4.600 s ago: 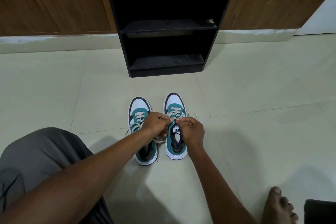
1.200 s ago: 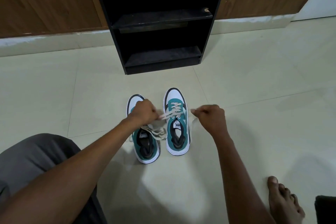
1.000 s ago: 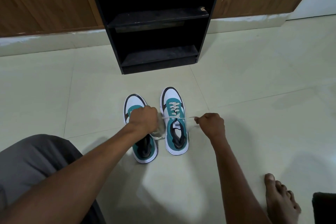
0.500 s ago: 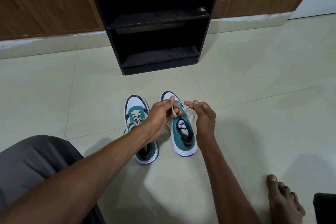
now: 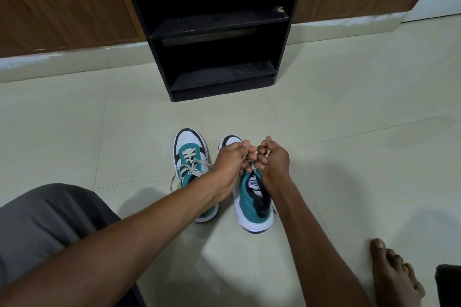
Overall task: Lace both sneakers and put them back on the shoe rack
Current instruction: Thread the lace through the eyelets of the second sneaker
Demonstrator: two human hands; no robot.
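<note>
Two teal, white and black sneakers stand side by side on the floor, toes pointing at the rack. The left sneaker [image 5: 190, 157] shows cream laces crossed over its tongue, with loose ends trailing to its left. Over the front of the right sneaker [image 5: 252, 204] my left hand [image 5: 230, 159] and my right hand [image 5: 274, 157] meet, fingers pinched on its cream lace [image 5: 252, 166]. Both hands hide most of that lace and the shoe's toe. The black shoe rack [image 5: 219, 57] stands beyond, its shelves bare.
Pale floor tiles [image 5: 349, 157] spread all around the shoes. A wooden wall panel [image 5: 62, 2] with a white skirting runs behind the rack. My grey-clad knee [image 5: 50, 219] is at the lower left, my bare foot [image 5: 394, 274] at the lower right.
My hands pulled the lace ends wide apart a second ago, then came together over the right sneaker. That sneaker's heel has swung slightly to the right.
</note>
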